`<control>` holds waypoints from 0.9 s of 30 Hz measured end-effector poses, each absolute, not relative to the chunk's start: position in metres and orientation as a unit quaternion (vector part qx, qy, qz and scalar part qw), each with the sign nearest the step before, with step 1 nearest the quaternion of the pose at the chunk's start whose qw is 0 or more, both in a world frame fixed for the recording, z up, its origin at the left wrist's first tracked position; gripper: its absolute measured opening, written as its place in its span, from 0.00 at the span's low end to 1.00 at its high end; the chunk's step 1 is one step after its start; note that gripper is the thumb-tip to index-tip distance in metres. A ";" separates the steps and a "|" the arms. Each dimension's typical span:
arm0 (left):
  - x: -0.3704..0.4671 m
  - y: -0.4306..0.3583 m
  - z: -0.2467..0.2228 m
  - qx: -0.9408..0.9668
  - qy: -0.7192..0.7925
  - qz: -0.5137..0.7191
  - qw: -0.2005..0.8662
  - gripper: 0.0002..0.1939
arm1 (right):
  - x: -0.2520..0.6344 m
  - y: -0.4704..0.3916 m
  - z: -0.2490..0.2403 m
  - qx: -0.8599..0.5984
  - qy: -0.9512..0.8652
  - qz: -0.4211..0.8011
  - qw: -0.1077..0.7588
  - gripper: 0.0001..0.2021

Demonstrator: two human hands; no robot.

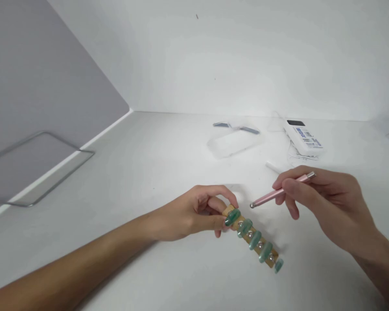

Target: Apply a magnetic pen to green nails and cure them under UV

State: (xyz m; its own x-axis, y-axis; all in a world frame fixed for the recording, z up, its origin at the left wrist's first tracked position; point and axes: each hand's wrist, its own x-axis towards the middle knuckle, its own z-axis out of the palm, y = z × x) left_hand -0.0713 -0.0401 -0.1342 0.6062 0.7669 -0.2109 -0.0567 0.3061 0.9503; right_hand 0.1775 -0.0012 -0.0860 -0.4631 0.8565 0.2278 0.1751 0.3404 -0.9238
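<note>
My left hand (207, 211) pinches the upper end of a yellowish-brown bar (272, 259) that slants down to the right. Several green oval pieces (255, 240) lie across the bar, with small silver balls (260, 244) between them. One more green piece (278, 265) sits at the bar's far lower end. To the right, my right hand (311, 194) is closed round a pink pen-like stick (272, 196). The stick's silver ball tip points left, a little apart from the bar and from my left hand.
A white device with printed labels (306, 140) lies on the white table (116, 172) at the back right, cables beside it. Left of it are a clear case (235, 144) and dark strips (250, 130). A white stick (272, 167) lies behind my right hand. A wire frame (65, 177) stands at left.
</note>
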 end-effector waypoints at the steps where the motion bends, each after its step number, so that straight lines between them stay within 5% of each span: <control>1: -0.071 -0.040 -0.134 0.518 0.344 0.281 0.731 0.06 | 0.178 -0.001 -0.086 -0.350 -0.733 0.452 0.369 0.10; 9: -0.071 -0.039 -0.133 0.519 0.344 0.284 0.729 0.07 | 0.179 -0.002 -0.079 -0.259 -0.787 0.486 0.277 0.06; 19: -0.081 -0.035 -0.139 0.478 0.345 0.305 0.748 0.09 | 0.182 0.000 -0.095 -0.324 -0.658 0.475 0.486 0.08; 27: -0.081 -0.033 -0.133 0.476 0.379 0.302 0.734 0.10 | 0.181 -0.001 -0.088 -0.345 -0.678 0.499 0.414 0.09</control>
